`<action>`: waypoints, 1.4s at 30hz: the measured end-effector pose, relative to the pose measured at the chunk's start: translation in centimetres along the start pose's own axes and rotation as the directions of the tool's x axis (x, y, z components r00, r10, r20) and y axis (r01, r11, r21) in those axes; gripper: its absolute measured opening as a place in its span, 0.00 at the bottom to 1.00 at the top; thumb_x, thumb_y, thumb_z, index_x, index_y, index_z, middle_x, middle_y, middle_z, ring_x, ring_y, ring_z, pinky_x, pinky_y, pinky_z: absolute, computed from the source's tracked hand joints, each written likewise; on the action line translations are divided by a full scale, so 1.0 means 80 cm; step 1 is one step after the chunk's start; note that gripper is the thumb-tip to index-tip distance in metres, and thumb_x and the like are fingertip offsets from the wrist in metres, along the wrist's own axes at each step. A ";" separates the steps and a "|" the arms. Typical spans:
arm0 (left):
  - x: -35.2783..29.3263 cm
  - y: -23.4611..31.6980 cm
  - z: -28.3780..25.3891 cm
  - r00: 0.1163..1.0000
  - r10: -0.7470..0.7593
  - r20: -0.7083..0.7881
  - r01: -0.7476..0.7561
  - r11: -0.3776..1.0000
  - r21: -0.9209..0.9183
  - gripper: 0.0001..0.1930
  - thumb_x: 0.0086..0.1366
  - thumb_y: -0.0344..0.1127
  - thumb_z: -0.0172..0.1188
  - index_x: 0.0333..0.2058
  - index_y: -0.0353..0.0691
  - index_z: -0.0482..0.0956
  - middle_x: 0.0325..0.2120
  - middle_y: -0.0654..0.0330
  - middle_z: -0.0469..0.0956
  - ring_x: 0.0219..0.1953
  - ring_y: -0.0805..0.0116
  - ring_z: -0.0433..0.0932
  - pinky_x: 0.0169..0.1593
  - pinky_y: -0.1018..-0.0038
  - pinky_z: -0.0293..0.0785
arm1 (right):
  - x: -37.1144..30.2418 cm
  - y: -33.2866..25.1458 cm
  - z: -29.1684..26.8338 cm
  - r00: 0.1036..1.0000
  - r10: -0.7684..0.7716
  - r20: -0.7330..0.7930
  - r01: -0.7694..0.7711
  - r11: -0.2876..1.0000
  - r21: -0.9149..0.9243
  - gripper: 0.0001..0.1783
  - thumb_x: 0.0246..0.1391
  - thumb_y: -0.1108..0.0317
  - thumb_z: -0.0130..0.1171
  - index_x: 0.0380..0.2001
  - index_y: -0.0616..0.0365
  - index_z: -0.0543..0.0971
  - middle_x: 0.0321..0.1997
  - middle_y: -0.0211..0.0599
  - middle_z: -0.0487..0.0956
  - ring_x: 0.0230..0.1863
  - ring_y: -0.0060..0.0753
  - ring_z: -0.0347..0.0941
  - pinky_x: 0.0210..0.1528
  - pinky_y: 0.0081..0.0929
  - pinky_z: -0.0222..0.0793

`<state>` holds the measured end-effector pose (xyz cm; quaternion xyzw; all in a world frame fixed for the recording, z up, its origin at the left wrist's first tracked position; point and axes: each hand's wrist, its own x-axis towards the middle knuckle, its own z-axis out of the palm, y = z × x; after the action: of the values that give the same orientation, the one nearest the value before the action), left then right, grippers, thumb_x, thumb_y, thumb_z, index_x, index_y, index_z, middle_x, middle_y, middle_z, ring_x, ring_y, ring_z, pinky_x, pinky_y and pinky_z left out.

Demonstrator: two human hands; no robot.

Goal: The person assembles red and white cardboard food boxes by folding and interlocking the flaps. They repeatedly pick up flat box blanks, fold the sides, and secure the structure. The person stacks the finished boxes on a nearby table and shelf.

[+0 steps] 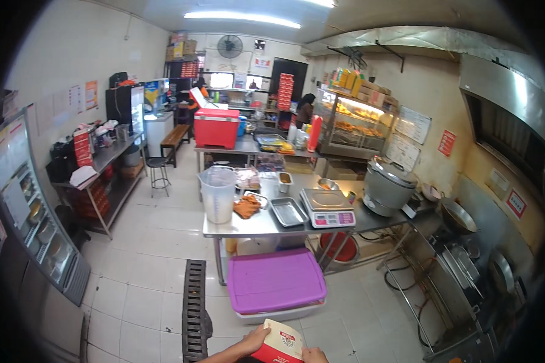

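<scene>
At the lower edge I hold a cream and red cardboard food box (283,340) between my two hands. My left hand (256,340) is closed on the box's left side. My right hand (315,356) grips its right side, partly cut off by the picture's lower edge. Just beyond the box stands a storage bin with a purple lid (277,279). It sits at the front of a steel table (239,228).
The table bears a clear pitcher (218,196), a metal tray (287,212) and a digital scale (327,209). A large rice cooker (386,189) and a wok (458,218) stand right. A floor drain grate (194,308) lies left of the bin. One person (306,109) is at the back.
</scene>
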<state>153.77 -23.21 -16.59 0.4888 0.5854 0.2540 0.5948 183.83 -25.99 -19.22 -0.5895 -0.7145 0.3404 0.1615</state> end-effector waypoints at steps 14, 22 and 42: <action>-0.189 -0.033 -0.324 0.563 -0.184 -0.806 -0.106 0.951 -0.291 0.28 0.73 0.53 0.43 0.57 0.35 0.72 0.51 0.34 0.77 0.56 0.34 0.73 0.61 0.46 0.63 | 0.256 -0.420 0.163 0.659 -0.072 0.749 -0.212 0.937 0.277 0.32 0.65 0.44 0.53 0.40 0.68 0.86 0.33 0.49 0.86 0.29 0.33 0.85 0.36 0.31 0.83; -0.224 -0.003 -0.400 0.285 -0.093 -0.954 -0.023 0.994 -0.103 0.25 0.72 0.46 0.48 0.60 0.37 0.71 0.52 0.43 0.76 0.58 0.45 0.68 0.63 0.52 0.56 | 0.324 -0.521 0.250 0.701 -0.171 0.692 0.060 0.982 0.181 0.27 0.69 0.53 0.51 0.44 0.70 0.84 0.36 0.46 0.86 0.31 0.37 0.85 0.33 0.34 0.85; -0.127 0.114 -0.857 -0.038 -0.208 -0.977 -0.816 0.571 -0.091 0.34 0.78 0.62 0.40 0.66 0.38 0.62 0.58 0.50 0.75 0.55 0.60 0.80 0.54 0.62 0.79 | 0.654 -1.030 0.346 0.553 -0.764 0.332 -0.002 0.397 0.918 0.31 0.74 0.56 0.47 0.71 0.64 0.63 0.57 0.40 0.77 0.55 0.28 0.73 0.60 0.28 0.69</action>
<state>89.56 -9.06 7.19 0.0391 0.5131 0.8544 0.0718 92.79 9.62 7.82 -0.0364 -0.5778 0.7879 0.2097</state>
